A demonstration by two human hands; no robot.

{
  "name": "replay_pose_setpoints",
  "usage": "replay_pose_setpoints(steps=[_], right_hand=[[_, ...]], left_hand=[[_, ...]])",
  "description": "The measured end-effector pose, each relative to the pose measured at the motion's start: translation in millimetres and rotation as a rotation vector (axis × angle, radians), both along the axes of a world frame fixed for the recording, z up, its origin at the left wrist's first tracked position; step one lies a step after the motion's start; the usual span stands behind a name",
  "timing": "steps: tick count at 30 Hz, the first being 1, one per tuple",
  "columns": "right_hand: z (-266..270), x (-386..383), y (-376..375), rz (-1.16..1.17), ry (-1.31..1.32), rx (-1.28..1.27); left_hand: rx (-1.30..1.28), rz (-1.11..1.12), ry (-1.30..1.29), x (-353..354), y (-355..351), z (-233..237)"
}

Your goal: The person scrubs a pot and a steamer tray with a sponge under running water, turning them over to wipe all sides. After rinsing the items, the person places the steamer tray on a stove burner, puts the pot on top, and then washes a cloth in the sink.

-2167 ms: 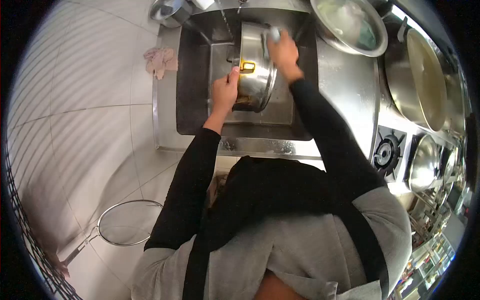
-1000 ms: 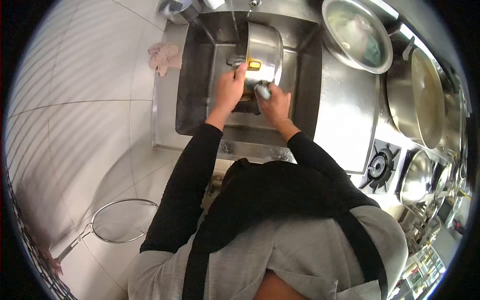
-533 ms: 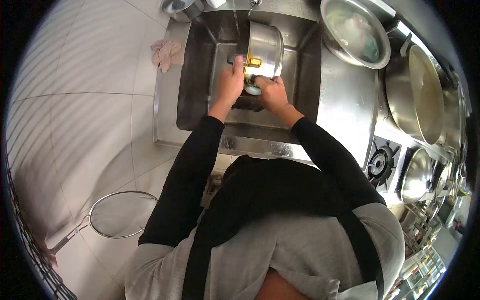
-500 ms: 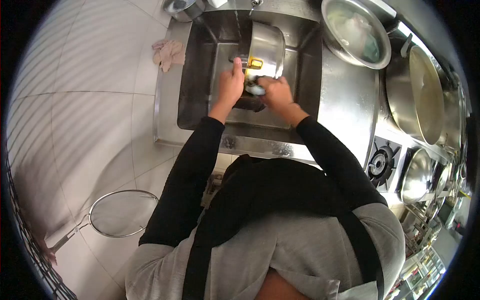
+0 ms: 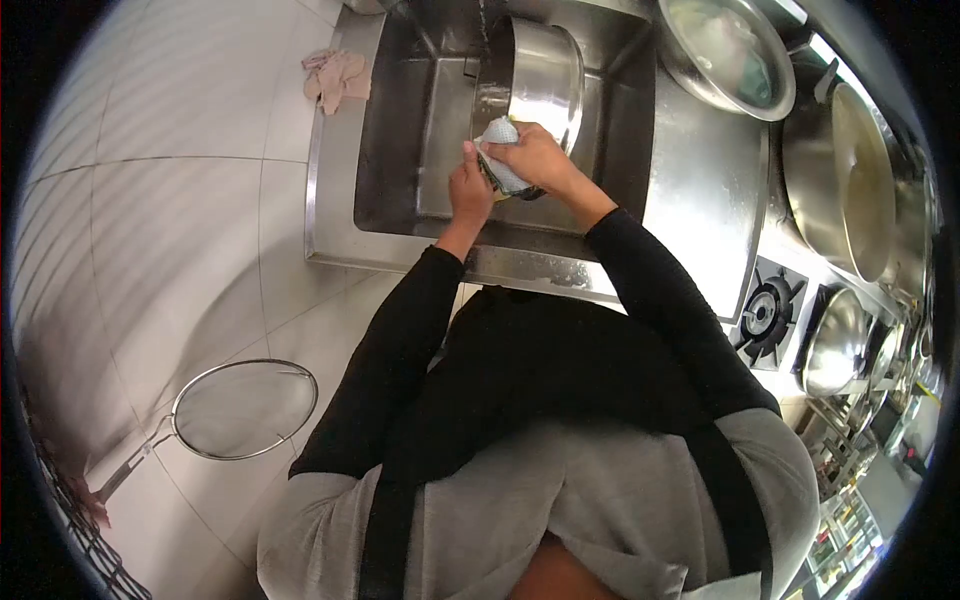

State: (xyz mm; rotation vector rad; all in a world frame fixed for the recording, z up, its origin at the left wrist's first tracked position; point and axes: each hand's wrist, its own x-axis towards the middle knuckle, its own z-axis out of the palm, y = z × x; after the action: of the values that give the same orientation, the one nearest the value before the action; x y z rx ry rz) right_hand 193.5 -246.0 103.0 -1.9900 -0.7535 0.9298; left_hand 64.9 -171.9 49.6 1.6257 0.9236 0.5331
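In the sink (image 5: 395,130) the steel pot (image 5: 545,70) lies tipped on its side near the far edge, the left hand (image 5: 468,190) clenched on its near rim and the right hand (image 5: 540,160) with fingers clasping a grey scouring pad (image 5: 498,150) against it, so scrubbing seems midway with rinsing left, and no writing is legible.

Scrubber (image 5: 500,162) against pot (image 5: 545,75) in sink (image 5: 395,120)

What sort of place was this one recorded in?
Most likely a commercial kitchen: a deep stainless-steel sink where the right hand holds a scouring pad against a steel pot, a gas burner on the counter beside it, and a large lidded pot further along.
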Motion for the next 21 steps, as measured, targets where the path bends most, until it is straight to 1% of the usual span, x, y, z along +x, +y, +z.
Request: replay_pose_setpoints(steps=[1, 4, 6, 7, 8, 9, 10, 12, 13, 14, 16, 17, 19, 20, 21], right_hand=[[-2.2, 0.9, -5.0, 0.005, -0.091, 0.005], [-48.3, 27.7, -37.7, -0.050, -0.047, 0.042], [-28.1, 15.3, -33.8, -0.067, -0.077, -0.011], [-8.7, 6.7, -25.6, -0.027, -0.042, -0.006], [1.7, -0.8, -15.9, 0.012, -0.009, 0.003], [-14.8, -8.0, -6.3, 0.044, -0.009, 0.049], [-14.1, -1.7, -4.6, 0.043, -0.013, 0.053], [-8.5, 9.4, -15.5, 0.180, -0.379, -0.157], [0.0, 22.0, -25.1, 0.344, -0.488, -0.337], [-6.9, 32.7, -34.4, 0.441, -0.587, -0.325], [8.3, 41.6, -37.3, 0.307, -0.747, -0.398], [13.8, 43.6, -30.4, 0.315, -0.752, -0.395], [18.0, 35.8, -17.4, -0.111, -0.660, -0.207], [20.1, 14.7, -12.8, -0.027, -0.558, -0.188], [-13.3, 5.4, -11.3, 0.179, -0.763, -0.029]], left_hand=[[-0.139, -0.027, 0.040, -4.1, 8.3, -10.3], [-0.162, -0.066, 0.060, -14.4, 17.3, -29.0], [-0.139, -0.053, 0.077, -15.7, 18.2, -16.3], [-0.103, -0.049, 0.099, -17.4, 20.5, -11.4], [-0.103, -0.049, 0.100, -20.5, 23.2, -16.2], [-0.090, -0.066, 0.063, -22.6, 26.1, -20.5], [-0.075, -0.083, 0.024, -22.4, 30.6, -24.6], [-0.078, -0.119, 0.051, -32.5, 29.0, -22.3], [-0.079, -0.156, 0.074, -37.4, 27.8, -20.4], [-0.076, -0.151, 0.068, -35.3, 26.8, -20.8], [-0.004, -0.120, 0.124, -35.7, 19.3, -25.8], [-0.004, -0.111, 0.121, -35.3, 23.2, -31.8], [0.132, -0.120, 0.135, -37.7, 26.3, -45.1], [0.132, -0.126, 0.131, -37.6, 26.4, -40.6], [0.013, -0.119, 0.149, -35.8, 27.3, -29.7]])
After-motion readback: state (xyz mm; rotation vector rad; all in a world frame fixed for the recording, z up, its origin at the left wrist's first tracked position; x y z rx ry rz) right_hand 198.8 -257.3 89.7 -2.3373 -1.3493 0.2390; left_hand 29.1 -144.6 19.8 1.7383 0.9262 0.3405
